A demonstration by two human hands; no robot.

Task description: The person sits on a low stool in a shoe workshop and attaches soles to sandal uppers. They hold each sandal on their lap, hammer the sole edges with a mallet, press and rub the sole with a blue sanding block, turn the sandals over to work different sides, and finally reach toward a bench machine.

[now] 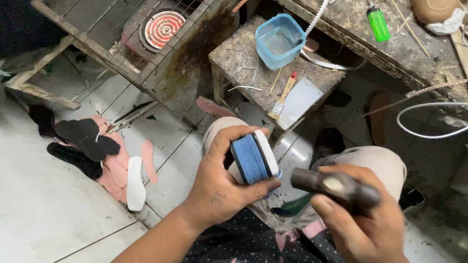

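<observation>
The left hand (217, 182) is raised over the lap, forearm entering from the near left, palm turned toward the right. Its thumb lies across the far edge and its fingers curl under the near edge of a blue fabric-covered shoe piece with a white sole layer (254, 157), so the hand is clamped firmly on it. The piece sits near the centre of the scene, above the person's knee. Its long axis cannot be told for certain, since only one curved end shows; the visible blue face is turned toward the camera, the white layer on the right side.

The right hand (366, 231) comes in from the near right, fingers wrapped closed around a dark, worn hammer-like tool with a rounded head (333, 186). The tool's long axis runs roughly left to right, its head end pointing left toward the shoe piece and stopping just beside it. The hand is somewhat blurred.

Farther off stands a stained small wooden stool (238, 61) bearing a translucent blue plastic tub (279, 39), a small brush with a pale handle (283, 95) and a pale flat sheet (299, 103). On the white tiled floor (18, 199) at left lies a heap of pink and black cut insoles (100, 153). A wire cage holding a round coil heater (163, 28) stands at far left. A green lighter (378, 24) lies on the far workbench.
</observation>
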